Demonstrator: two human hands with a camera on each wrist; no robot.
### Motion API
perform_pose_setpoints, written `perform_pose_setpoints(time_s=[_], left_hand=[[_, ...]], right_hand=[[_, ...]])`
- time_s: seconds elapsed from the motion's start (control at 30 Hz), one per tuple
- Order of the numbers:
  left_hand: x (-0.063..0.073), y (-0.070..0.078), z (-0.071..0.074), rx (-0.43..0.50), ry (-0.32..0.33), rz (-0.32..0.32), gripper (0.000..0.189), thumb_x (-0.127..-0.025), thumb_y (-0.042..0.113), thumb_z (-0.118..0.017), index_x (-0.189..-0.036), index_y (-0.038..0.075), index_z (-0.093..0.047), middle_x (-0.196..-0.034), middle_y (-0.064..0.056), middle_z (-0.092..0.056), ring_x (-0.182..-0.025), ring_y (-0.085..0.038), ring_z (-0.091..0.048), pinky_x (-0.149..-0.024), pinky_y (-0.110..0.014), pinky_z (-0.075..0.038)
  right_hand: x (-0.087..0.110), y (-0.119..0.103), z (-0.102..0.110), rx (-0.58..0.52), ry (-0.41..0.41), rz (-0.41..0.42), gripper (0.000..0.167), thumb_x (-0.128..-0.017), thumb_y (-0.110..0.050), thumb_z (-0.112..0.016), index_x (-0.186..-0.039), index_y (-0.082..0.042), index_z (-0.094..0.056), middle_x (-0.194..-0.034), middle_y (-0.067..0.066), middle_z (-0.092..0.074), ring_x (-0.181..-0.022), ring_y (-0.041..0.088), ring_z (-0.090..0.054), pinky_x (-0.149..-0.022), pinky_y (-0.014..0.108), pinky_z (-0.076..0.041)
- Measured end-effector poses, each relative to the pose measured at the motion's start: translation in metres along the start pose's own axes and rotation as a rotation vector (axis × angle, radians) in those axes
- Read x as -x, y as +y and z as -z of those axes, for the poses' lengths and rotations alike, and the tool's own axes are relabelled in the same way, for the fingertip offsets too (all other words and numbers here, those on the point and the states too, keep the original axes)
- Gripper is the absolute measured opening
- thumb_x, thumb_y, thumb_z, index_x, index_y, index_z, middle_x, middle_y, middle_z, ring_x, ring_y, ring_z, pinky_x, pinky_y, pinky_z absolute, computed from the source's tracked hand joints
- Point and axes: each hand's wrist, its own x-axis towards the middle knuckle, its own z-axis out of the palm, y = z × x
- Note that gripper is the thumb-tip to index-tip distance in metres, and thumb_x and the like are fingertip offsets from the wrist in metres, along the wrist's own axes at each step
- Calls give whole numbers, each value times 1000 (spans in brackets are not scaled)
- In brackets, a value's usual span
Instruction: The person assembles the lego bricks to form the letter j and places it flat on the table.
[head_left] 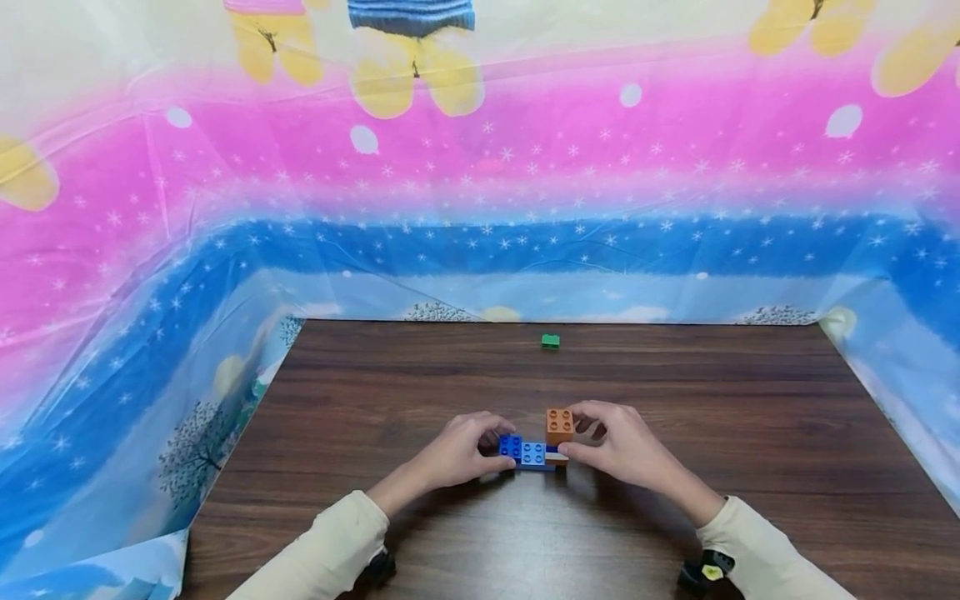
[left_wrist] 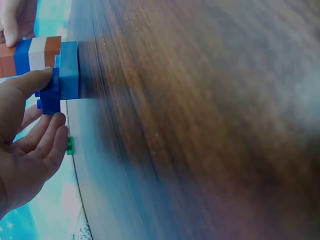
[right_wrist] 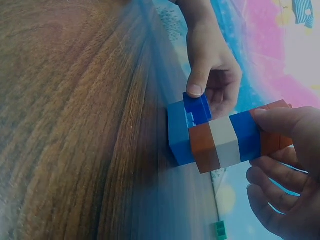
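Close to the middle of the table stands a small toy-brick build. Its base is a light blue brick [head_left: 533,452]. My left hand [head_left: 461,448] pinches a dark blue brick [head_left: 510,445] at the base's left end between thumb and fingers. On the right rises a stack: an orange brick [right_wrist: 202,147] lowest, then a white brick [right_wrist: 226,142], a blue brick [right_wrist: 246,131] and an orange top brick [head_left: 559,425]. My right hand [head_left: 630,446] grips the stack by that top brick, thumb on the near side. In the right wrist view the stack's lower end meets the base.
A green brick [head_left: 551,342] lies near the far edge of the brown wooden table [head_left: 360,367]. Behind and beside the table hangs a printed pink and blue cloth [head_left: 480,242].
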Motion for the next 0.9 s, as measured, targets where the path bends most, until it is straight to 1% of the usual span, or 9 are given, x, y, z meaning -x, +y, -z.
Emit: perform_pose_setpoints(time_s=[0.2,0.4,0.63,0.73,0.9], left_hand=[[-4,-3,1,49,5,23,36,-93,30,-77,-124,13,-69,-113,0,-72,-97,-7,-67,-83,-27,-55],[-9,-4,2,62,10,40,31,-95,32,-74,-121,15,-70,-112,0,-73,-98,-8,-69,-84,-28,-55],[-13,-6,4,63,1,65,33,-98,33,-71,-124,14,-70,-116,-1,-73,-102,-11,-69,-87,-30,-55],[-15,-7,5,70,2,64,33,-99,33,-69,-125,13,-69,-116,-1,-73,-103,-12,-69,-88,-32,-55],[-17,-8,3,78,7,66,34,-100,35,-67,-127,13,-68,-115,-1,-73,-101,-11,-69,-87,-31,-55]], right_hand=[[-6,5,-1,-37,42,-37,51,-89,-36,-80,-126,-4,-67,-101,1,-72,-90,11,-67,-75,29,-56],[-16,13,-3,-77,94,-75,54,-90,-37,-79,-131,-4,-65,-100,1,-71,-89,12,-67,-78,35,-56],[-24,17,-2,-107,103,-100,55,-92,-38,-77,-134,-6,-63,-103,2,-72,-91,14,-67,-80,38,-56],[-27,18,-3,-109,108,-110,55,-93,-39,-76,-135,-6,-62,-105,2,-72,-92,14,-67,-80,38,-56],[-32,24,-5,-121,115,-137,57,-94,-39,-75,-139,-8,-59,-112,5,-72,-94,15,-67,-81,37,-55]])
